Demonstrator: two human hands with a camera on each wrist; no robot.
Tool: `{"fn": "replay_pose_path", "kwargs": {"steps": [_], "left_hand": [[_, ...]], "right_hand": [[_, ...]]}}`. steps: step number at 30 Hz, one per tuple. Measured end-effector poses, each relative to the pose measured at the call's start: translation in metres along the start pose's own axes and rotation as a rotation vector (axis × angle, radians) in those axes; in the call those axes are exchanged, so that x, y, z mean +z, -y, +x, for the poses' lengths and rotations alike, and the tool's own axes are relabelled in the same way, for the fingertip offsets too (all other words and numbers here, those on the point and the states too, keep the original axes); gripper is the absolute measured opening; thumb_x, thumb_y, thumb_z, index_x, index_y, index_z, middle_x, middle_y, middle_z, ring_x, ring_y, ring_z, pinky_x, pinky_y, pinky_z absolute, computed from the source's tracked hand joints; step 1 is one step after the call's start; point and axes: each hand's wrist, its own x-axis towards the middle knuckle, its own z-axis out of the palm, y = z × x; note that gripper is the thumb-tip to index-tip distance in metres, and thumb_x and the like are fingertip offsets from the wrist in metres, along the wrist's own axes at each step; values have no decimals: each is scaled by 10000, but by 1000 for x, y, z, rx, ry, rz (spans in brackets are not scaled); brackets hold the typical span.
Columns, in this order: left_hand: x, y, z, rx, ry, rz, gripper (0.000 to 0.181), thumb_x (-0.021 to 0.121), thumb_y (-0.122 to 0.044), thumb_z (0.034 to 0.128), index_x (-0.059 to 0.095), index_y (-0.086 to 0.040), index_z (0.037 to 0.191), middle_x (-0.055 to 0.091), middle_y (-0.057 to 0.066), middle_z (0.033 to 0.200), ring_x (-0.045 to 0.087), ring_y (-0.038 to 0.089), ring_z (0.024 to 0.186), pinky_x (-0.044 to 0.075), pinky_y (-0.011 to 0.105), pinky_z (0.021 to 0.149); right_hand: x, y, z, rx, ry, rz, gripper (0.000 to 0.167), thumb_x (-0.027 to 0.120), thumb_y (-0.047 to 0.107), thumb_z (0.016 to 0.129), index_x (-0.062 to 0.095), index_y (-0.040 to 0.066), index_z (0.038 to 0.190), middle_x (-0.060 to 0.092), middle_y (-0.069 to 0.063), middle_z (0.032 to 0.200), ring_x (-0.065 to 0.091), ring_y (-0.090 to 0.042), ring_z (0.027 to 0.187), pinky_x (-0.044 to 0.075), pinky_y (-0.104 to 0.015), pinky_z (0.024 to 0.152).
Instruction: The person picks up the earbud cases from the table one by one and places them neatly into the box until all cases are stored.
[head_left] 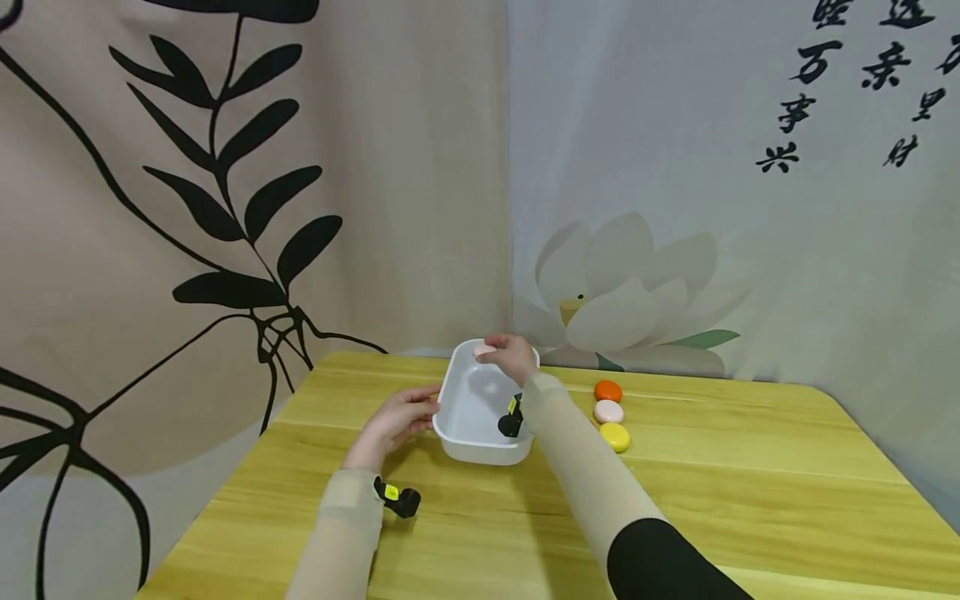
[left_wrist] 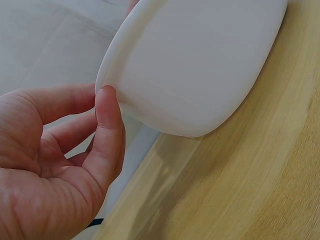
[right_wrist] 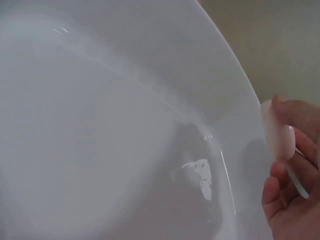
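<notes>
On the yellow wooden table (head_left: 750, 467), the left hand (head_left: 401, 419) pinches the side of a white rectangular plastic-looking box (head_left: 472, 408), perhaps for steadiness; the right hand (head_left: 513, 358) pinches a round pale-pink disc (right_wrist: 278, 132) at its far end.

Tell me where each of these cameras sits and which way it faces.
Head: worn on the person's head, facing forward and down over the table; the left hand, right hand and both sleeved forearms show.
Left wrist: worn on that wrist, facing the white container; the left hand shows, gripping its rim.
Right wrist: worn on that wrist, facing into the container; the right hand shows at the picture's right edge, holding a pale disc.
Shared: head and right wrist both show the held disc and the container's inside.
</notes>
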Motion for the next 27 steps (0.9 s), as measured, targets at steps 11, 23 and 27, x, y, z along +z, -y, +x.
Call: {"fn": "replay_pose_path", "kwargs": {"steps": [11, 23, 27], "left_hand": [[-1, 0, 1, -10, -1, 0, 463, 589, 5, 935, 472, 82, 1376, 598, 64, 923, 591, 110, 705, 531, 209, 660], [1, -1, 1, -2, 16, -1, 472, 565, 19, 940, 447, 89, 1392, 577, 94, 951, 587, 128, 731, 532, 219, 677], [-1, 0, 0, -15, 5, 1, 471, 554, 19, 947, 438, 88, 1398, 574, 128, 985, 586, 146, 745, 529, 217, 674]], "right_hand": [[8, -7, 2, 29, 2, -14, 436, 797, 155, 763, 683, 11, 1158, 676, -126, 1139, 615, -265, 1037, 478, -371, 920], [14, -11, 5, 149, 85, -32, 443, 779, 89, 774, 660, -1, 1191, 633, -143, 1199, 611, -232, 956, 523, -339, 833], [15, -8, 6, 189, 123, -24, 475, 758, 106, 801, 625, 4, 1246, 590, -153, 1279, 615, -251, 1025, 525, -362, 861]]}}
